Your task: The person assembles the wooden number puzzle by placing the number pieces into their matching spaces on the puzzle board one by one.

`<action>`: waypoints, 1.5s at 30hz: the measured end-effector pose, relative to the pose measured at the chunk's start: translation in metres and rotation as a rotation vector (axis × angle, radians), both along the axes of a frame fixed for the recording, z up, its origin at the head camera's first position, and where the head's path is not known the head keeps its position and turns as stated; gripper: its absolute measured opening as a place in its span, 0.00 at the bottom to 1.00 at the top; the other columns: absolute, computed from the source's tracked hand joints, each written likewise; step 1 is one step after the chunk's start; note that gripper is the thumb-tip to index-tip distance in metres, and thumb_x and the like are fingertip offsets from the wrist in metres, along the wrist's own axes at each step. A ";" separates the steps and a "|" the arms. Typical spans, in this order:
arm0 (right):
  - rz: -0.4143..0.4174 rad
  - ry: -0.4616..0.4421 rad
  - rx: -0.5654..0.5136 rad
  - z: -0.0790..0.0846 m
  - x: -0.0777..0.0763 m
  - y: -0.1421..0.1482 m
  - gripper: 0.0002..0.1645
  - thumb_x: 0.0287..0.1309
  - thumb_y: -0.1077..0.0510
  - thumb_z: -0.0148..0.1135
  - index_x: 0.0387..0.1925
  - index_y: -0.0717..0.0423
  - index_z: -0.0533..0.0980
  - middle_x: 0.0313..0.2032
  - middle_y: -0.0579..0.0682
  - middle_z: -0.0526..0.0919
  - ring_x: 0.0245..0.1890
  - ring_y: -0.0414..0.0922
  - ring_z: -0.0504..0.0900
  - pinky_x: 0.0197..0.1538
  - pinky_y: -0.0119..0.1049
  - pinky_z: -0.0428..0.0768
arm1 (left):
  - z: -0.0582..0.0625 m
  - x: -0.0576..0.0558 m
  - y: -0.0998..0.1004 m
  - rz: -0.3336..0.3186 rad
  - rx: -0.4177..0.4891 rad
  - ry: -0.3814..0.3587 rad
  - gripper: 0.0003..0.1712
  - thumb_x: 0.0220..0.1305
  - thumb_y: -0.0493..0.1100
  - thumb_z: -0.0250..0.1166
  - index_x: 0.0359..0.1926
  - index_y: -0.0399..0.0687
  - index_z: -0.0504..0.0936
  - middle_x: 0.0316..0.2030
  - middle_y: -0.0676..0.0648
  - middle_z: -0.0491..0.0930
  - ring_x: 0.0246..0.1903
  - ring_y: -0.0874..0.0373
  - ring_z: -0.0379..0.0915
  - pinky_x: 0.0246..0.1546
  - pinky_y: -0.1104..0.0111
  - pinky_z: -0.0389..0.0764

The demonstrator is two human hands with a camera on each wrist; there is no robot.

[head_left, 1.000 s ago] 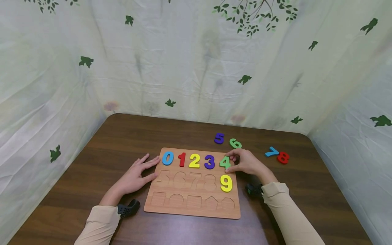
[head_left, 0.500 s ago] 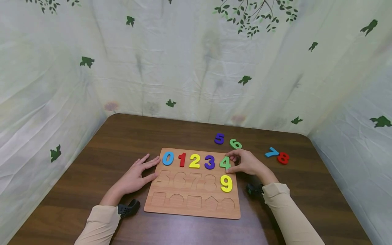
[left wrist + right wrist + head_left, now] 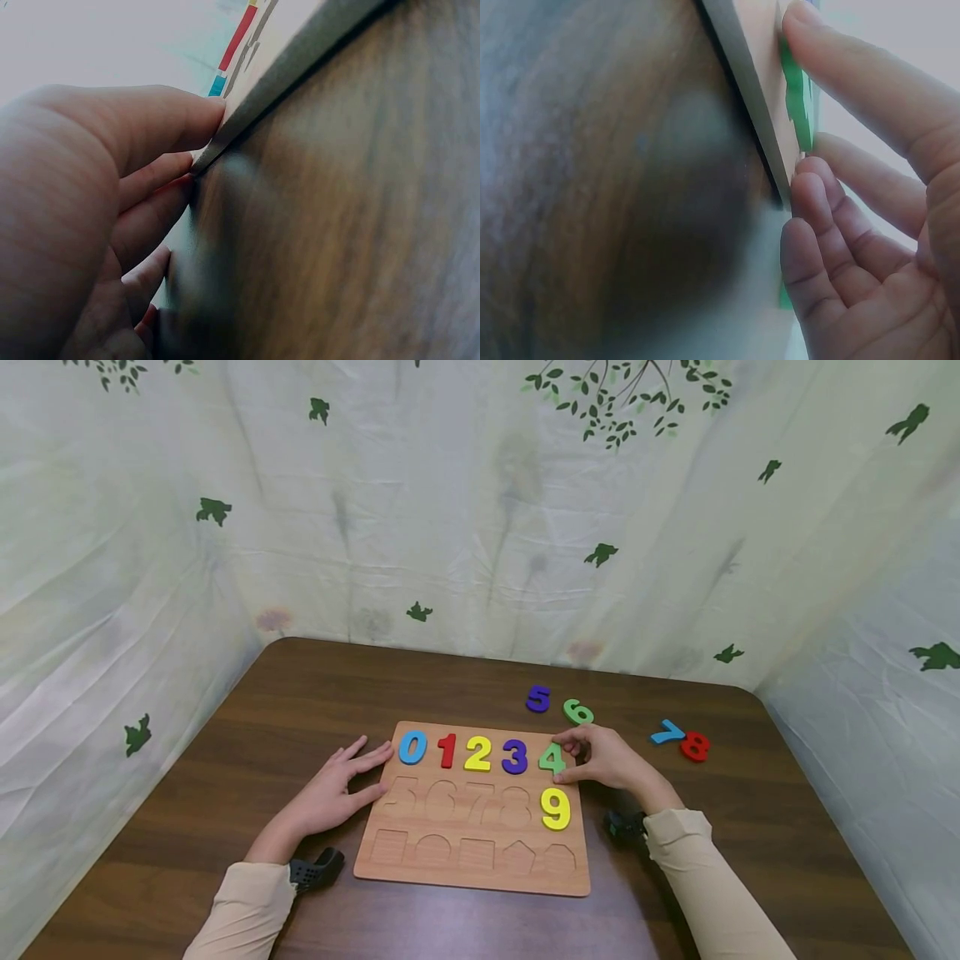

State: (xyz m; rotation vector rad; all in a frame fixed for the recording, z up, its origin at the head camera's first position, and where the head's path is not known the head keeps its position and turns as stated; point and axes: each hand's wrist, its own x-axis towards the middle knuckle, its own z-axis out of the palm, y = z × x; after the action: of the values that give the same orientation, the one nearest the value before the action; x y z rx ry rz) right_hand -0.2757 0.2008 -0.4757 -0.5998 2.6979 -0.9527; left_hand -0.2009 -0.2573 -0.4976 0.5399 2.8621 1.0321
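A wooden number board (image 3: 432, 890) lies on the table, with a blue 0 (image 3: 412, 747), red 1 (image 3: 447, 750), yellow 2 (image 3: 477, 753) and purple 3 (image 3: 514, 757) along its top row. At the right end of that row, my right hand (image 3: 611, 762) pinches a green number 4 (image 3: 551, 758) between thumb and fingers; in the right wrist view the green piece (image 3: 798, 97) sits at the board's surface. Below it is a yellow 9 (image 3: 556, 809). My left hand (image 3: 327, 793), fingers spread and nearly straight, touches the board's left edge (image 3: 262, 94) with thumb and fingertips.
Behind the board lie a purple 5 (image 3: 537, 699) and a green 6 (image 3: 577, 712). Farther right, a blue 7 (image 3: 667, 732) touches or nearly touches a red 8 (image 3: 695, 747). Several outlined recesses (image 3: 476, 854) mark the board's lower rows. A printed curtain (image 3: 465, 527) surrounds the table.
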 end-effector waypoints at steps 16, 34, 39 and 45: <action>-0.008 -0.002 0.008 0.012 -0.012 -0.003 0.33 0.60 0.47 0.82 0.62 0.58 0.84 0.43 0.50 0.86 0.42 0.44 0.81 0.47 0.38 0.83 | -0.002 -0.001 -0.002 0.008 -0.004 0.001 0.37 0.74 0.51 0.70 0.78 0.47 0.73 0.79 0.40 0.68 0.84 0.30 0.45 0.80 0.28 0.43; -0.103 0.012 0.037 0.026 -0.056 -0.028 0.41 0.64 0.51 0.78 0.74 0.59 0.75 0.68 0.60 0.82 0.57 0.55 0.87 0.60 0.53 0.87 | 0.000 0.001 0.000 0.008 0.007 -0.006 0.37 0.74 0.50 0.69 0.78 0.46 0.72 0.79 0.40 0.68 0.84 0.30 0.45 0.81 0.29 0.43; -0.135 0.009 0.060 0.026 -0.067 -0.036 0.41 0.64 0.50 0.78 0.74 0.59 0.74 0.70 0.62 0.80 0.54 0.56 0.87 0.57 0.52 0.88 | -0.001 0.000 0.000 0.012 0.003 -0.007 0.37 0.74 0.50 0.69 0.78 0.46 0.72 0.79 0.40 0.68 0.84 0.30 0.44 0.81 0.29 0.42; -0.173 0.012 0.091 0.023 -0.077 -0.044 0.42 0.65 0.48 0.78 0.75 0.57 0.74 0.74 0.62 0.76 0.73 0.63 0.75 0.74 0.61 0.76 | -0.002 0.000 -0.001 0.015 0.005 -0.003 0.37 0.74 0.50 0.70 0.78 0.47 0.73 0.79 0.40 0.69 0.84 0.31 0.45 0.81 0.29 0.43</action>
State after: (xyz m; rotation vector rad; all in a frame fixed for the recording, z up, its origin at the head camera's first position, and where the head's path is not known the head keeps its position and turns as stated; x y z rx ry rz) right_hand -0.3529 0.1568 -0.4530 -0.3598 2.8223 -0.8625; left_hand -0.2014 -0.2582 -0.4991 0.5170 2.8657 1.0422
